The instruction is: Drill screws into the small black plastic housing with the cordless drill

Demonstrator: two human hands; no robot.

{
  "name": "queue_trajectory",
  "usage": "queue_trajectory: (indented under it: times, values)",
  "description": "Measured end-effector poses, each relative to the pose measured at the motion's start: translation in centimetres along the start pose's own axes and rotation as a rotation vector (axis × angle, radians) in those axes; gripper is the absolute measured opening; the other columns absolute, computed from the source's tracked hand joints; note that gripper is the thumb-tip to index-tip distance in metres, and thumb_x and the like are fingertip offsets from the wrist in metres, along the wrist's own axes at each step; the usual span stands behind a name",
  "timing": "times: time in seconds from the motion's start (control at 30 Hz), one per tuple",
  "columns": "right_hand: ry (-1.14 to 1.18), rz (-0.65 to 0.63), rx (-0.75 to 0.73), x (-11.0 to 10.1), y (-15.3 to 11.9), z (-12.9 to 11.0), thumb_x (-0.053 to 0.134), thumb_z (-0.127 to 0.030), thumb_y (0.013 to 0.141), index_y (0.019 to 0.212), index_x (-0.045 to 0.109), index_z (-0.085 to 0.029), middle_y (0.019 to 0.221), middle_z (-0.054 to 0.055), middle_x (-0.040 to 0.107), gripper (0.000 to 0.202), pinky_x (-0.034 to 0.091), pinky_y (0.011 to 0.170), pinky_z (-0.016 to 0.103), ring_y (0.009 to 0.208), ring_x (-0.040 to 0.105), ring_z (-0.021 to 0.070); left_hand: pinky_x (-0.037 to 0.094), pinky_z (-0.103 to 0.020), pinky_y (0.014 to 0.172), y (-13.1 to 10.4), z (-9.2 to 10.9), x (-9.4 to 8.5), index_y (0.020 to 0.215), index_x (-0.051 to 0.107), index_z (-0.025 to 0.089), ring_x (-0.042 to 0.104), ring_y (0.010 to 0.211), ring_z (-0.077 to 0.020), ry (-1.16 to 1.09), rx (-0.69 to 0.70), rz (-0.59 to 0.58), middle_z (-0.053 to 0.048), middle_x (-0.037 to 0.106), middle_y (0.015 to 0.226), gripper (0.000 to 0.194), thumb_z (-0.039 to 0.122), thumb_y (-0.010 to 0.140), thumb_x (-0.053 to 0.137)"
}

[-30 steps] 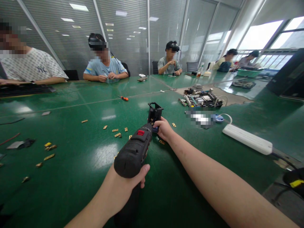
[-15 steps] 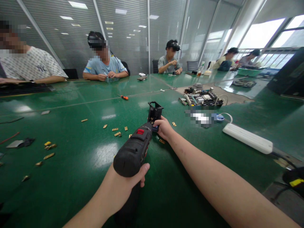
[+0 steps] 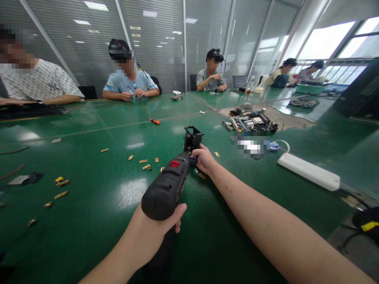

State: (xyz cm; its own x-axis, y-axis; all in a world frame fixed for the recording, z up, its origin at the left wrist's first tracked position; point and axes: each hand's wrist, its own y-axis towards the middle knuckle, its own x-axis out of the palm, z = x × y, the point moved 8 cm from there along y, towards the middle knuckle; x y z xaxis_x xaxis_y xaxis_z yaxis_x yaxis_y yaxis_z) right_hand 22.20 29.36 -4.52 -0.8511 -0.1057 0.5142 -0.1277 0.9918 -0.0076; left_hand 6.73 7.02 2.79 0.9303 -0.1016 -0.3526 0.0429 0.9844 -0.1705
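My left hand (image 3: 160, 232) is wrapped round the grip of a black power drill (image 3: 166, 185) with a red switch on top. The drill's front end points away from me and meets a black plastic housing (image 3: 193, 138); its tip is hidden. Closed on the lower right side of that housing is my right hand (image 3: 203, 158), which keeps it upright over the table. Small brass plates (image 3: 143, 161) lie to the left of the housing, and another brass plate (image 3: 217, 154) lies to the right of my right hand.
A green table (image 3: 97, 157) carries an orange screwdriver (image 3: 154, 121), a circuit board (image 3: 251, 120), a white power strip (image 3: 308, 171) and brass pieces (image 3: 61, 194) at left. Several people sit beyond it, among them a person in light blue (image 3: 130, 85).
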Motion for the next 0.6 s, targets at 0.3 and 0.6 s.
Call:
queue_trajectory:
  times: [0.3,0.6]
  values:
    - [-0.005,-0.006,-0.003,-0.08,0.08,0.05,0.061,-0.014,0.048,0.082,0.061,-0.024,0.07,-0.003,0.06,0.036,0.048,0.07,0.033,0.076,0.057,0.0196,0.056,-0.041,0.074,0.04,-0.02,0.11,0.098,0.068,0.027,0.072,0.058,-0.024,0.009,0.007,-0.028,0.009,0.072,0.054,0.028,0.052,0.089,0.073]
    - [-0.001,0.006,-0.01,-0.07,0.29,0.17,0.061,-0.013,0.046,0.081,0.063,-0.023,0.069,-0.003,0.062,0.037,0.047,0.069,0.032,0.073,0.058,0.0192,0.054,-0.041,0.072,-0.05,-0.12,0.07,0.098,0.068,0.028,0.072,0.059,-0.0258,-0.013,-0.033,-0.008,0.008,0.074,0.056,0.033,0.056,0.083,0.075]
